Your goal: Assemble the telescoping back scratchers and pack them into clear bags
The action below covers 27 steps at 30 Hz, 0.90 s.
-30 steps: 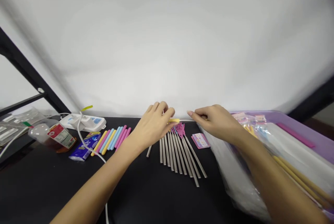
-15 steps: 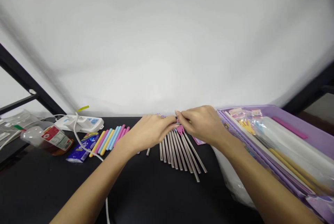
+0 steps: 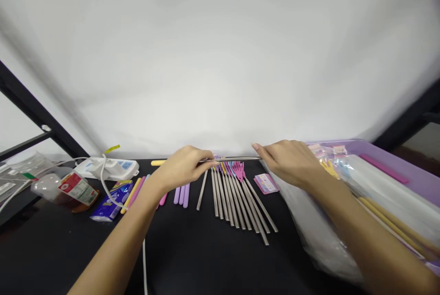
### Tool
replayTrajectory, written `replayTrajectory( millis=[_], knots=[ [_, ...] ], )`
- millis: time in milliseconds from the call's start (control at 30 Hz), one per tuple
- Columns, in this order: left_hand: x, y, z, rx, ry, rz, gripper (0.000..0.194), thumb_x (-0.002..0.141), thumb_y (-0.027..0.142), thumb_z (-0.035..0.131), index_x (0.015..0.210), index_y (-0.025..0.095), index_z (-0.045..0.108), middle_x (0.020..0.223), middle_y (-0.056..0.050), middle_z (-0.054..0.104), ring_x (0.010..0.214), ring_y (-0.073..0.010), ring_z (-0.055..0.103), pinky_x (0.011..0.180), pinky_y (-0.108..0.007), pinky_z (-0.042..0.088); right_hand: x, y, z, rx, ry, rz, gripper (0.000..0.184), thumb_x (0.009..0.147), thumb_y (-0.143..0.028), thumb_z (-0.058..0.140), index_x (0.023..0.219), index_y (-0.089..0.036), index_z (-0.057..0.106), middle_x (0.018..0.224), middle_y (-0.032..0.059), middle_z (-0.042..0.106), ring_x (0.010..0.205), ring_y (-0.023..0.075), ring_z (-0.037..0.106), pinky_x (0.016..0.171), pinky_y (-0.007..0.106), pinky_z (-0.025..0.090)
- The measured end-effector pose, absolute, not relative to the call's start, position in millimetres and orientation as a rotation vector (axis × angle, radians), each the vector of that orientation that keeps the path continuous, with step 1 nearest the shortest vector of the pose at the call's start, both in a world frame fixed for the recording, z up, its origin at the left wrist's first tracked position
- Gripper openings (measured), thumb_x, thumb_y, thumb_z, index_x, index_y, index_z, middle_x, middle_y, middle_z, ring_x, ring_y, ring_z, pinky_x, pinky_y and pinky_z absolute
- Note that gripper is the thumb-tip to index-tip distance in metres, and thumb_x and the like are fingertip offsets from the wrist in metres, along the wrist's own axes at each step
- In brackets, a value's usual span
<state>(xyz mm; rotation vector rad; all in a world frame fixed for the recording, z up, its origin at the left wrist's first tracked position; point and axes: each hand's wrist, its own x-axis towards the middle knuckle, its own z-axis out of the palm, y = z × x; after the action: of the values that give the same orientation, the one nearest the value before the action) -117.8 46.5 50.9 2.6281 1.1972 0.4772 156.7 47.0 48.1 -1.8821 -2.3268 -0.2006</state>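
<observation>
My hands hold a long thin metal straw level between them, just behind the fanned rows. My left hand has its left end, and my right hand pinches its right end. Below it lie several metal straws in a fan, with pink and pastel pieces at their far ends. One loose metal straw lies beside the fan, near my left hand. Several purple silicone sticks lie left of it, and a yellow stick lies partly behind my left hand.
A pink card packet lies right of the fan on the black table. A clear plastic bag and a purple tray are at right. A power strip, white cable, plastic bottle and blue packet are at left.
My hands have moved apart from their close position over the fan, and a long metal straw now spans between them. The purple sticks now show left of the fan.
</observation>
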Motion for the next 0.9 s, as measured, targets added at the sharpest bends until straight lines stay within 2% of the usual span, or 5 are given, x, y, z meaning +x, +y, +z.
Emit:
replayTrajectory(
  millis=[267,400,600,733,900],
  knots=[
    [-199,51,69,2.298,1.475,0.311,0.044,0.087,0.053,0.056,0.063,0.016,0.059,0.054,0.003,0.042,0.051,-0.0084,0.035,0.048,-0.022,0.027,219,56,58,-2.035,-2.097,-0.319,0.051,0.091,-0.046,0.031,0.055,-0.022,0.057,0.059,0.0084,0.061,0.06,0.0218,0.052,0.059,0.032,0.024],
    [-153,36,70,2.552,1.397,0.361,0.043,0.094,0.051,0.046,0.071,0.017,0.06,0.058,0.003,0.049,0.054,-0.0096,0.04,0.054,-0.023,0.029,201,52,58,-2.002,-2.123,-0.257,0.053,0.091,-0.047,0.029,0.052,-0.022,0.052,0.053,0.0067,0.056,0.057,0.0206,0.048,0.058,0.031,0.024],
    [-90,30,42,2.795,1.491,0.567,0.051,0.104,0.044,0.026,0.071,0.019,0.056,0.064,-0.001,0.059,0.056,-0.0137,0.048,0.058,-0.028,0.024,187,46,50,-2.015,-2.137,-0.219,0.059,0.093,-0.053,0.025,0.054,-0.022,0.057,0.055,0.0074,0.057,0.059,0.0214,0.05,0.058,0.031,0.024],
    [-95,37,29,2.782,1.357,0.582,0.049,0.104,0.044,0.027,0.076,0.019,0.058,0.065,0.0,0.059,0.057,-0.0139,0.051,0.059,-0.027,0.028,197,43,58,-2.049,-2.14,-0.273,0.054,0.091,-0.052,0.03,0.053,-0.023,0.055,0.052,0.0065,0.056,0.058,0.0221,0.05,0.058,0.032,0.024],
    [-74,23,30,2.863,1.362,0.684,0.04,0.105,0.038,0.032,0.084,0.018,0.059,0.075,-0.001,0.064,0.066,-0.0146,0.057,0.061,-0.028,0.033,206,42,76,-2.116,-2.044,-0.357,0.05,0.091,-0.054,0.033,0.06,-0.024,0.059,0.061,0.0078,0.06,0.059,0.0236,0.049,0.059,0.033,0.026]
  ],
)
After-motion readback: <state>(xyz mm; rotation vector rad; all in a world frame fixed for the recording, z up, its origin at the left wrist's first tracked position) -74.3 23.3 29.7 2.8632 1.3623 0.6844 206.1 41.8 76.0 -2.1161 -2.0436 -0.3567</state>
